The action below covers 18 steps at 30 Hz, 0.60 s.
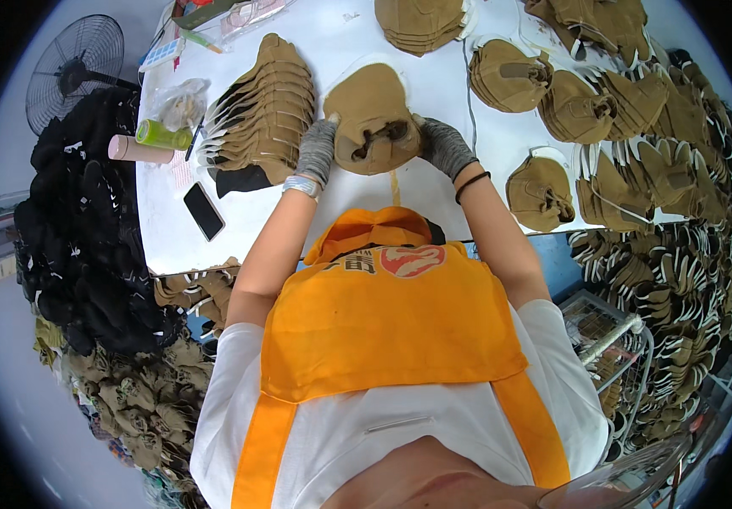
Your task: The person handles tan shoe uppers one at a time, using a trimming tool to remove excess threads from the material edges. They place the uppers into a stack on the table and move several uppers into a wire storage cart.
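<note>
Between my two hands is a brown shoe upper (pixel 370 106), its rounded toe pointing away from me and its opening toward me. My left hand (pixel 317 151), in a grey knit glove, grips the upper's left edge with the thumb on top. On the opposite edge, my right hand (pixel 445 146), gloved alike, holds it with the thumb against the side. Fingers under the upper are partly hidden. Just left of my left hand lies a fanned row of overlapping brown uppers (pixel 273 106) with white edges, a black piece (pixel 243 179) at its near end.
A phone (pixel 204 210), pink bottle (pixel 140 150), green roll (pixel 164 136) and plastic bag (pixel 181 103) lie on the white table (pixel 251 227) at left. Stacked uppers (pixel 510 76) fill its right side. A fan (pixel 73 75) stands far left; a wire cart (pixel 608 348) is at lower right.
</note>
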Available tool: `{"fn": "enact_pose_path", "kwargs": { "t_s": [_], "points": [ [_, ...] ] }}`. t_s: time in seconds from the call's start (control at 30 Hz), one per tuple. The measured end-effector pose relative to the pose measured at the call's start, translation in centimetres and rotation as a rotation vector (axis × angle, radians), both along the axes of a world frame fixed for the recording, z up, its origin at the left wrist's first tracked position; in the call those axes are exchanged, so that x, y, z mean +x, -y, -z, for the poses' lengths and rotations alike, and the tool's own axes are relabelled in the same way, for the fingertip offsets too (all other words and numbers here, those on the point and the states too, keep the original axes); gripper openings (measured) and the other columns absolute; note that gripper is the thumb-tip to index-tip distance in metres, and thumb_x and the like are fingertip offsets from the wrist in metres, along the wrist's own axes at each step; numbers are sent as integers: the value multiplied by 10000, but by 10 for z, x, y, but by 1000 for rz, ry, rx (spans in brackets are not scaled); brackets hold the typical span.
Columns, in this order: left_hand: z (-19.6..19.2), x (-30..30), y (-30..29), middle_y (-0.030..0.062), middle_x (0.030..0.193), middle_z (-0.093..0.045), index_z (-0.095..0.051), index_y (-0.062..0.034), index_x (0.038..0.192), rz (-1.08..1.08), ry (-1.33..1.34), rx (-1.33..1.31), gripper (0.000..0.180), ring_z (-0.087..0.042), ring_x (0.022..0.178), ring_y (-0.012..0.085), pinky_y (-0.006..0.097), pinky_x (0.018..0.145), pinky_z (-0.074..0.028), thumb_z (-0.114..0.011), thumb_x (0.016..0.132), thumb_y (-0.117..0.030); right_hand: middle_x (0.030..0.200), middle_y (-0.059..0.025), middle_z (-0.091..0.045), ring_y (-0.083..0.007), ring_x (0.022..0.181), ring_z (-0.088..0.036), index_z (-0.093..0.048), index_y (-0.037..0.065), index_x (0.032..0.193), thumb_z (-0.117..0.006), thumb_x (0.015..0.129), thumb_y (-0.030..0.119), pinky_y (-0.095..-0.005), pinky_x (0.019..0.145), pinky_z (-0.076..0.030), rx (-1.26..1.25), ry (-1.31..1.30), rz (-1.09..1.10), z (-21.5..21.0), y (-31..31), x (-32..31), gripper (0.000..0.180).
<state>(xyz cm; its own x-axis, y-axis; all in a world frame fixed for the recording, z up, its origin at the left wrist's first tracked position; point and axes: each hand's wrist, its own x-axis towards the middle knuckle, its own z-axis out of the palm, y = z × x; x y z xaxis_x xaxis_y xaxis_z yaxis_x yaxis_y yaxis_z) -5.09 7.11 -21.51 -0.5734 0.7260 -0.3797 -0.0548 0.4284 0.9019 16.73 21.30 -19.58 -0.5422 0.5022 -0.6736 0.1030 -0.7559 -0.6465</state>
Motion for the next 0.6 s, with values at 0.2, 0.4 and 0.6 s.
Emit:
{"fn": "enact_pose_path", "kwargs": {
  "t_s": [0.2, 0.4, 0.6],
  "points": [
    [14, 4, 4, 214, 1300, -556, -528, 47, 1294, 51, -155, -150, 674, -509, 1189, 325, 358, 1018, -358, -427, 963, -532, 985, -71, -658, -155, 819, -608, -638, 42, 1158, -553, 942, 440, -305, 743, -529, 271, 311, -198, -11, -10, -10, 460],
    [11, 4, -7, 231, 1295, -558, -530, 61, 1284, 17, -271, -123, 659, -503, 1212, 327, 367, 1021, -359, -414, 975, -510, 1129, -155, -644, -257, 981, -623, -570, 0, 1240, -546, 891, 609, -414, 826, -531, 267, 305, -206, 14, -37, -44, 703],
    [17, 0, -11, 238, 1272, -569, -569, 18, 1260, 6, -187, -160, 666, -487, 1213, 380, 389, 1013, -365, -401, 964, -554, 1134, -148, -641, -243, 965, -644, -567, -17, 1221, -641, 872, 528, -402, 778, -566, 90, 47, 16, -1, -40, -48, 652]
  ]
}}
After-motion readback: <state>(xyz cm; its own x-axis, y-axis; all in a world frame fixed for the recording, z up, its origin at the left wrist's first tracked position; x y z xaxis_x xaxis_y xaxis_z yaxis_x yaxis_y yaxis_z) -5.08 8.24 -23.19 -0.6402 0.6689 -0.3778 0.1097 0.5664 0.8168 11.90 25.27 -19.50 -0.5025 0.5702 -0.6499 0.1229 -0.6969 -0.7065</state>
